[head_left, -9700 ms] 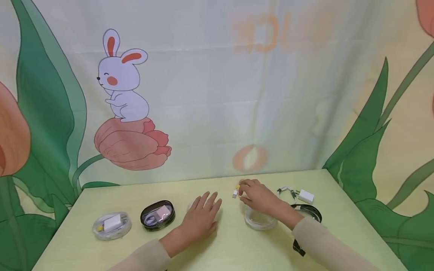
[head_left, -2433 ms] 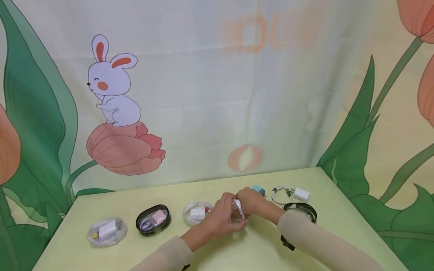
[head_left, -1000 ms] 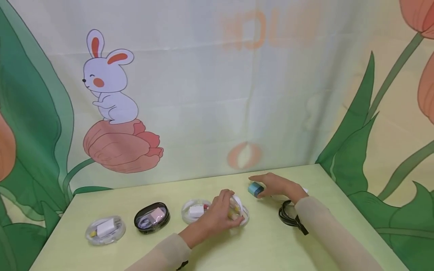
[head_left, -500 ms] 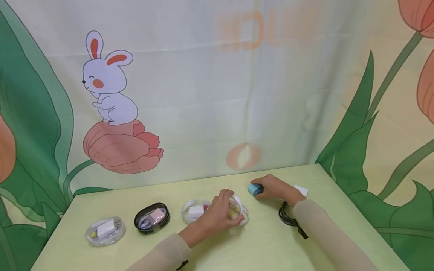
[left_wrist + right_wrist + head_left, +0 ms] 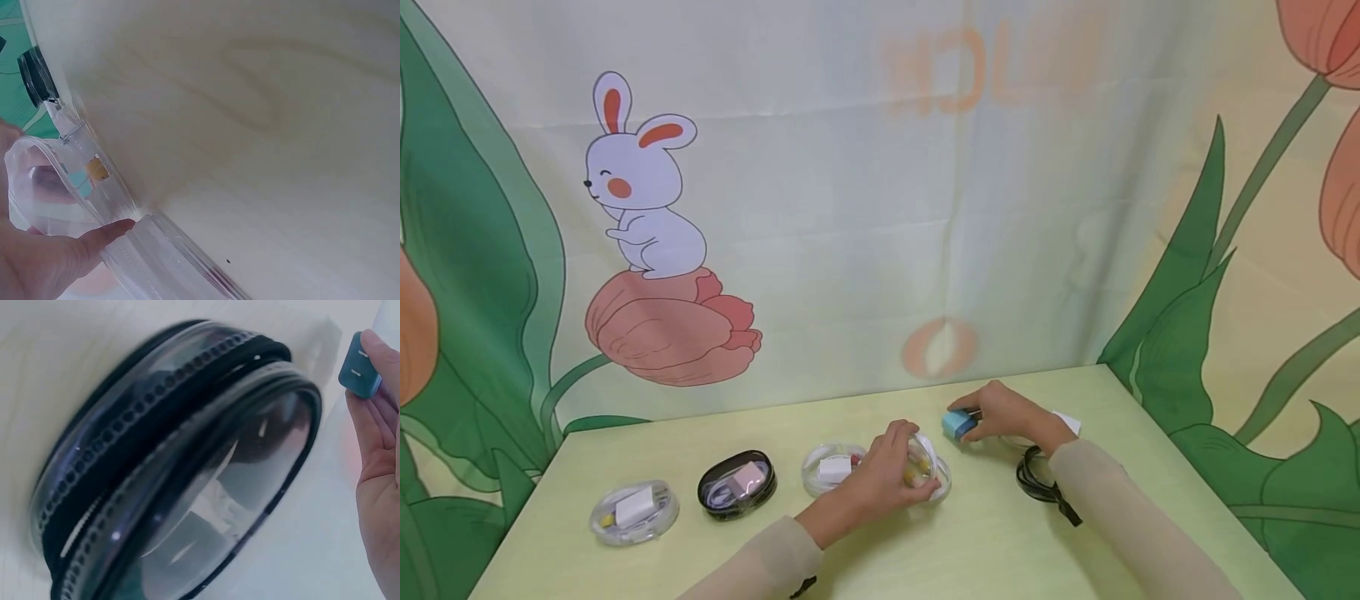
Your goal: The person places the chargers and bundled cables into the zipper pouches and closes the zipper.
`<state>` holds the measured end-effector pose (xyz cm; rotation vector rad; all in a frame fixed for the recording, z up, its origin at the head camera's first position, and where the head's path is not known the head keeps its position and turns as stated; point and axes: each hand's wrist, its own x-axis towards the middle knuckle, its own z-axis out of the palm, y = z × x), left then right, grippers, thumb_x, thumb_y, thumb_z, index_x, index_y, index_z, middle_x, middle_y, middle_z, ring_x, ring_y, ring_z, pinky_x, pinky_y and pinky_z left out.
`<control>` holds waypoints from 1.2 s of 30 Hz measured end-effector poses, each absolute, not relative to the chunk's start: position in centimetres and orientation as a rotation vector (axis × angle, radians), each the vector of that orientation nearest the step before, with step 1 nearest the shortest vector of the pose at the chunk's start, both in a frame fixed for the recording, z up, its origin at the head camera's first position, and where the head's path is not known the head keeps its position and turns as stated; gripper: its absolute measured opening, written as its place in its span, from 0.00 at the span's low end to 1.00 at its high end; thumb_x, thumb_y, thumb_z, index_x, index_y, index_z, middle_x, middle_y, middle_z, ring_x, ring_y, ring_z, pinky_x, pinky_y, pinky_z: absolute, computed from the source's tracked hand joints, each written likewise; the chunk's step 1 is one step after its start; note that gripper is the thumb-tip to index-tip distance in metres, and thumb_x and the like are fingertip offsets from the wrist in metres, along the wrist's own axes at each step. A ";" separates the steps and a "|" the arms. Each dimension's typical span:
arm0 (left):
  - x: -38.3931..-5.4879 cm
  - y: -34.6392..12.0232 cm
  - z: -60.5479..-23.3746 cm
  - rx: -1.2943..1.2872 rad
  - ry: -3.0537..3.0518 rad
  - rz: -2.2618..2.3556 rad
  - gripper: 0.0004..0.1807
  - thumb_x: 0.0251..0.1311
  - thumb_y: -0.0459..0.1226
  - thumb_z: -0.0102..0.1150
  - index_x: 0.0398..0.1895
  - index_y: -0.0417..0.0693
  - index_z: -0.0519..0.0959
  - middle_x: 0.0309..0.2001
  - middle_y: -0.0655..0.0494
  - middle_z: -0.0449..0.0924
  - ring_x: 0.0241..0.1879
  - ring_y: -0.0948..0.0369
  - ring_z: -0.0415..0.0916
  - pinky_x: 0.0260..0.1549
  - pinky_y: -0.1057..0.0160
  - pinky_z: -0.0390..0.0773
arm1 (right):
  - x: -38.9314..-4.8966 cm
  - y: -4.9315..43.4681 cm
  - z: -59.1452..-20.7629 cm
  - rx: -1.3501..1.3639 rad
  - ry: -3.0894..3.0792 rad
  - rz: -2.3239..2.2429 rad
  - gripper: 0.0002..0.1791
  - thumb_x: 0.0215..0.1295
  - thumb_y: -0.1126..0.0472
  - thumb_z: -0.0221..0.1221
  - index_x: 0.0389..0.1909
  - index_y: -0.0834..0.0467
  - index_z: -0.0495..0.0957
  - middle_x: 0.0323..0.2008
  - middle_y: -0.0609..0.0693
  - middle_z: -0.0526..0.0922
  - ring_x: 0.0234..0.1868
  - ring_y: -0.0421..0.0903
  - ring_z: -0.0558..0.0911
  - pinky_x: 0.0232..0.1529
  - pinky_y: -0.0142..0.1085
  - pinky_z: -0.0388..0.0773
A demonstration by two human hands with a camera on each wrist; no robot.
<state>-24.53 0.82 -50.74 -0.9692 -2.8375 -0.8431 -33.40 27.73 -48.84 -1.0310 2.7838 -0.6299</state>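
My left hand [image 5: 880, 479] grips a clear oval plastic case [image 5: 938, 471] tilted up off the table with its lid apart. In the left wrist view, the thumb presses the rim of the case [image 5: 78, 165], and something yellow shows through its wall. My right hand [image 5: 1006, 414] pinches a blue charger plug [image 5: 957, 425] by its sides, to the right of and behind the case. The right wrist view shows the plug's two metal prongs [image 5: 356, 372] facing the camera. What else lies inside the case is mostly hidden by my left fingers.
Three cases with chargers and cables stand left: a clear one [image 5: 634, 512], a black-rimmed one [image 5: 737, 485], another clear one [image 5: 833, 468]. Under my right forearm lies a black-rimmed case [image 5: 1036, 475]. A white charger [image 5: 1066, 422] is partly behind my right wrist.
Earlier my right hand was at a small cable with a yellow tie; that cable has left its spot. The left hand took up the clear case. The right hand now grasps the blue plug, shifted slightly left.
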 end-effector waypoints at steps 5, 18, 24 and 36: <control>-24.6 0.9 -50.8 -0.968 -2.841 -0.828 0.43 0.62 0.57 0.65 0.70 0.40 0.60 0.69 0.44 0.62 0.62 0.42 0.70 0.59 0.48 0.75 | -33.2 27.2 -48.3 -1.045 2.723 -0.695 0.29 0.50 0.55 0.79 0.54 0.58 0.86 0.49 0.52 0.88 0.49 0.47 0.88 0.46 0.33 0.83; -24.5 0.8 -50.7 -0.975 -2.800 -0.890 0.44 0.61 0.56 0.67 0.69 0.39 0.61 0.68 0.44 0.62 0.61 0.42 0.70 0.58 0.48 0.76 | -32.3 24.7 -47.6 -1.158 2.614 -0.816 0.27 0.45 0.54 0.79 0.48 0.59 0.88 0.43 0.50 0.90 0.43 0.40 0.89 0.38 0.27 0.82; -24.4 0.8 -50.7 -0.984 -2.751 -0.931 0.42 0.60 0.56 0.68 0.67 0.43 0.61 0.67 0.46 0.62 0.58 0.46 0.70 0.54 0.49 0.77 | -31.4 22.8 -48.1 -1.224 2.612 -0.808 0.21 0.49 0.56 0.79 0.44 0.57 0.89 0.39 0.47 0.90 0.38 0.36 0.88 0.38 0.26 0.82; -23.9 0.2 -49.9 -1.093 -2.780 -0.877 0.48 0.59 0.57 0.69 0.73 0.46 0.57 0.75 0.42 0.53 0.66 0.40 0.65 0.56 0.45 0.77 | -30.1 22.5 -50.5 -1.203 2.660 -0.804 0.27 0.60 0.61 0.73 0.59 0.64 0.80 0.52 0.56 0.86 0.50 0.49 0.85 0.45 0.31 0.82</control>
